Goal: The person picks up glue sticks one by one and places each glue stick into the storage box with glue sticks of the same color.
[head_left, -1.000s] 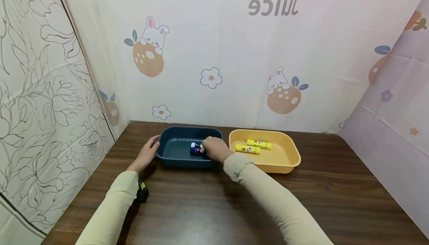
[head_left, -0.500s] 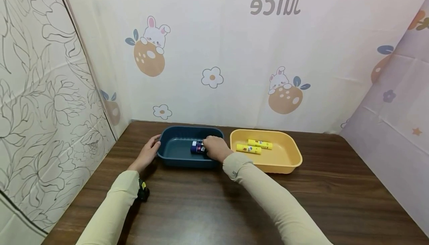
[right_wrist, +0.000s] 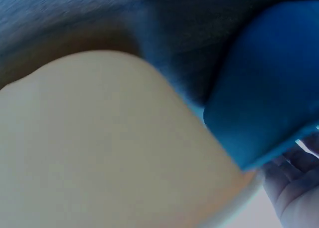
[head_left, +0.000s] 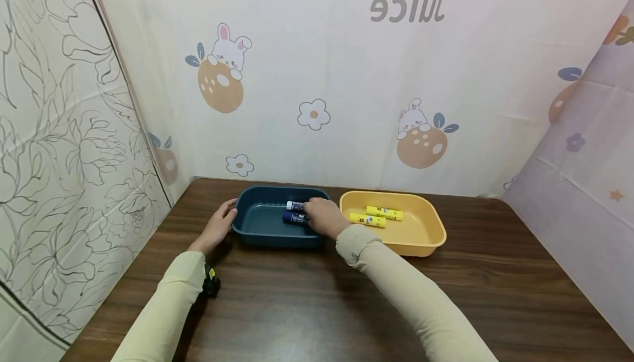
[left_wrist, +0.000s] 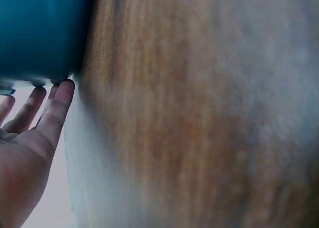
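In the head view a dark blue bin (head_left: 262, 239) stands on the table. My left hand (head_left: 218, 227) touches its left end with straight fingers; the left wrist view shows the fingertips (left_wrist: 66, 86) against the bin's wall. Inside the bin, my right hand (head_left: 324, 217) holds a white-capped, dark-bodied glue stick (head_left: 295, 206) by its right end; the fingertips are hidden. Just in front of it lies a dark-blue-capped glue stick (head_left: 295, 218), its right end close to the hand. In the right wrist view only part of the right hand (right_wrist: 299, 193) shows, beyond the bin wall (right_wrist: 269, 88).
A yellow bin (head_left: 411, 235) stands right of the blue one, with two yellow glue sticks (head_left: 367, 220) lying in it. Both bins are near the back edge of the brown wooden table (head_left: 277, 307). Printed curtains (head_left: 317, 65) hang behind and at the sides.
My right hand has shifted slightly right and back. The white-capped glue stick has moved the same way and lies farther from the blue-capped one. My left hand stays at the bin's end.
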A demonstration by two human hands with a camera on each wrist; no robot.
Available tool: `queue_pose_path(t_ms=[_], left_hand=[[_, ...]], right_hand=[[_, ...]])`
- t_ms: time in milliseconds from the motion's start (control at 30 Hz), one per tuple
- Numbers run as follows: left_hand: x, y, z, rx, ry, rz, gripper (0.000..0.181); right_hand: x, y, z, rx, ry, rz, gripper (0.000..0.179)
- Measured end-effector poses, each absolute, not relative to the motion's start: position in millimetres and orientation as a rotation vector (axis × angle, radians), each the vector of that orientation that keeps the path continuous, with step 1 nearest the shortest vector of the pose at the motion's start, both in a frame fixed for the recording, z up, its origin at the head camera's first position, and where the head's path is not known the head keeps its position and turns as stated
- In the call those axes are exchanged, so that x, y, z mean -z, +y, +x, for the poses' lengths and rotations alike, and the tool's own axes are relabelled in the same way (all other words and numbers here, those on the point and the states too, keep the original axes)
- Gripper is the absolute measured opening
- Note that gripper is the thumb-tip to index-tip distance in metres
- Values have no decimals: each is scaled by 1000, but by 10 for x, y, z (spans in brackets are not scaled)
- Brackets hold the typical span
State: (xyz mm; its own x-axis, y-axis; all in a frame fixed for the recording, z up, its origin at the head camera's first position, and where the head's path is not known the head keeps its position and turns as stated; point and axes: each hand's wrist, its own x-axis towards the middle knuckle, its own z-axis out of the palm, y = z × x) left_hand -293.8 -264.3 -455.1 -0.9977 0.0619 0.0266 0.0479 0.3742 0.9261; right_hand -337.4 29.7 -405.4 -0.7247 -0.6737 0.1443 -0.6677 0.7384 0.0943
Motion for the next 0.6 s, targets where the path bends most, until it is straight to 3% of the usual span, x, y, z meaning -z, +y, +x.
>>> queue_pose_path(t_ms=[267, 600], left_hand=[[4402, -2629, -2903, -1748, 2549, 118, 49], [4542, -2801, -2925, -1618, 2683, 96, 51]], right_hand=[[3825, 472, -3273, -81, -2737, 1121, 22], [3569, 694, -3050, -132, -2672, 1140, 22]])
